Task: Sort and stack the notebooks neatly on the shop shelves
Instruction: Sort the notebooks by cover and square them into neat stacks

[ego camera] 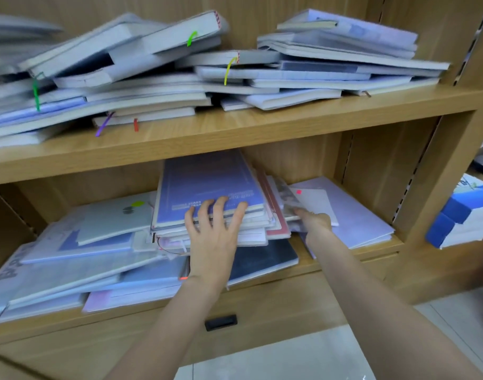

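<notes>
**Sorting barely underway, both shelves a mess**

Working the lower shelf, middle section. Left hand pressing down on the purple notebook topping a leaning stack; fingers spread and slightly bent over its front edge, resting rather than gripping. Right hand reaching in just right of that stack, fingers curled around a thin patterned notebook wedged at the stack's right side; gripping it, by the look of it, though fingertips partly hidden.

Done, judging from layout: little. Centre stack roughly gathered but skewed, edges not aligned, tipping back toward the shelf's rear wall.

Left to do:
- Left end of lower shelf: fanned pile, overhanging the front edge.
- Right end: pale lilac notebook lying flat, alone, with a small white one on top.
- Upper shelf: two sprawling heaps running edge to edge, tilted, bookmark ribbons hanging out. Untouched, apparently.

Estimating early stage; squaring, grouping by size, restacking all pending.
</notes>
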Available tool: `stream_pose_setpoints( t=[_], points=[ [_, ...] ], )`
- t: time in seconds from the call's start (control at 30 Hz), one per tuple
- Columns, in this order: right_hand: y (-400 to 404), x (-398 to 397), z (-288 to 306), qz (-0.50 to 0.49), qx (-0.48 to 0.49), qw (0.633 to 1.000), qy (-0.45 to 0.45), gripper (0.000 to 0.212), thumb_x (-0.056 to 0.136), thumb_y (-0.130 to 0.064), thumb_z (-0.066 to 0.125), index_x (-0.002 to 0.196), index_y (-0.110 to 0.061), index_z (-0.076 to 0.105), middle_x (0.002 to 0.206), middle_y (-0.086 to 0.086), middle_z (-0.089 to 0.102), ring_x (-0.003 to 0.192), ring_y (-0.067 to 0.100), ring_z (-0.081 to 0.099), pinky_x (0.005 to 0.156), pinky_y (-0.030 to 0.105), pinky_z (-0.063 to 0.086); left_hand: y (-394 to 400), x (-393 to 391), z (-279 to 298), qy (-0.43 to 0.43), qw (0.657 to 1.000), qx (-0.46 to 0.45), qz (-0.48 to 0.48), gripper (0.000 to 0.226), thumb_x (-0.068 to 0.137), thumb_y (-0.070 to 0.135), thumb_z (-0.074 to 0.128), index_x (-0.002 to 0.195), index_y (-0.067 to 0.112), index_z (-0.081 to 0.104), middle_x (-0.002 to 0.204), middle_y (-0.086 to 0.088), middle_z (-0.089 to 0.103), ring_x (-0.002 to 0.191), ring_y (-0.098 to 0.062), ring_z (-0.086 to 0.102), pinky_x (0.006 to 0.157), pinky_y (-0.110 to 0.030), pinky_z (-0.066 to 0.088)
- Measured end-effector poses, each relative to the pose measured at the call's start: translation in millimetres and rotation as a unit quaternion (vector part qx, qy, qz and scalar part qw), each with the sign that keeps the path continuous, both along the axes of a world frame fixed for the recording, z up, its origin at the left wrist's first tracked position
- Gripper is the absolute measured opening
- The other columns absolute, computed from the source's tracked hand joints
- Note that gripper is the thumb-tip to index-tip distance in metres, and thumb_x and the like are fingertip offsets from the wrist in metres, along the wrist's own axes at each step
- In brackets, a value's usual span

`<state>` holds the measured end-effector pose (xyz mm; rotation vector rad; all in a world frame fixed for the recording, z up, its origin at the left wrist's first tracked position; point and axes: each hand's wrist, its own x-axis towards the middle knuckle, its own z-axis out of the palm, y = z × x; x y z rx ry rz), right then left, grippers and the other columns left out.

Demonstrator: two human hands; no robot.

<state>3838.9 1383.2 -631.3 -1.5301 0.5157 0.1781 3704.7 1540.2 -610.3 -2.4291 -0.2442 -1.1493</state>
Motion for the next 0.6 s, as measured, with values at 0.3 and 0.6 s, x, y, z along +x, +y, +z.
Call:
stream_pose_setpoints(
  t=[0.3,0.6],
  points=[
    [-22,-39,20,0.043,0.084,0.995,-0.039,0.024,0.086,-0.016,0.064,0.104,-0.001,0.057,0.096,0.013,0.062,0.083,0.025,0.059,0.078,0.033,0.047,14,-5,11,-0.016,0.999,-0.011,-0.027,0.067,0.064,-0.008,0.041,0.123,0.023,0.043,0.119,-0.012,0.048,0.099,-0.035,0.043,0.086,-0.055,0.042],
    [-61,-53,89,-0.007,0.093,0.971,-0.219,0.007,0.093,-0.002,0.049,0.095,0.003,0.054,0.086,0.009,0.047,0.084,0.018,0.052,0.08,0.03,0.052,10,-4,34,0.02,0.997,-0.074,-0.013,0.092,0.041,0.001,0.081,0.12,0.024,0.041,0.111,-0.01,0.06,0.087,-0.037,0.056,0.08,-0.052,0.046]
  ],
)
